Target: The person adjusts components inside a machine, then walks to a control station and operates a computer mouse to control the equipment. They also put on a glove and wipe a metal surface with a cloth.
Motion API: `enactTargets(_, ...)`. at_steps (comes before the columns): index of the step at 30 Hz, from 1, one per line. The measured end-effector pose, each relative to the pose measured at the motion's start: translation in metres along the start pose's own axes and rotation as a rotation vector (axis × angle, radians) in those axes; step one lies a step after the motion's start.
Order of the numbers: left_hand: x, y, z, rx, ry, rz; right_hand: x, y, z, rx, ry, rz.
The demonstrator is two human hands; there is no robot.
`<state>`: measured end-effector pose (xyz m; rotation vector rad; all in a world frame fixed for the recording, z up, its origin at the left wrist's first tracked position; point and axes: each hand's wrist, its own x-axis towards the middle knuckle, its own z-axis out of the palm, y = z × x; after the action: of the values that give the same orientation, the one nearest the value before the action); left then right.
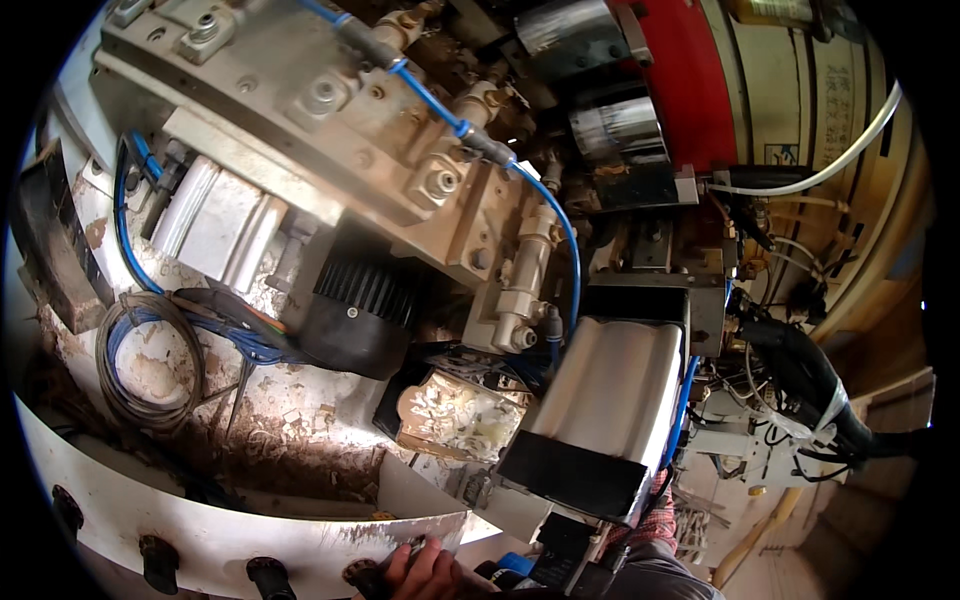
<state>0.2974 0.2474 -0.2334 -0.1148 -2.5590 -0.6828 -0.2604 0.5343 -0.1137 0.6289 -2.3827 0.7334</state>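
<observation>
At the lower edge, my left hand point(428, 573) is against the right end of a curved white panel point(300, 535). Its fingers are curled and pressed together beside a black knob point(365, 574). What they close on, if anything, is hidden. My right hand does not show. Just beyond the panel, inside the machine, sits a small open tray point(452, 412) with pale, flaky scraps. To its right stands a black-ended housing point(572, 470) with a light, ribbed cover point(610, 385).
A heavy metal block point(330, 130) with bolts and fittings spans the upper left. A blue hose point(570, 230) bends down from it. Below are a black finned motor point(360, 320) and coiled cables point(150, 365). Black hoses point(810, 365) hang at right. Plaid cloth point(657, 515) shows below.
</observation>
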Motion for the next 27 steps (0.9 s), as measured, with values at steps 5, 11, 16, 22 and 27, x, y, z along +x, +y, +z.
enactTargets(5, 0.007, -0.001, -0.013, -0.061, 0.016, -0.037, -0.002, -0.011, -0.001, 0.075, -0.006, 0.016)
enactTargets(11, 0.008, -0.006, -0.021, 0.048, -0.007, 0.014, -0.013, -0.028, 0.006, 0.125, -0.026, 0.044)
enactTargets(16, 0.017, -0.019, -0.033, 0.01, 0.038, 0.011, -0.006, -0.029, 0.001, 0.199, -0.028, 0.108)
enactTargets(22, 0.033, -0.02, -0.056, 0.02, -0.33, 0.144, 0.017, -0.026, 0.035, -0.574, -0.164, -0.073)
enactTargets(27, 0.028, -0.01, -0.042, 0.228, -0.36, 0.147, 0.007, -0.069, 0.05, -0.044, 0.077, -0.305)
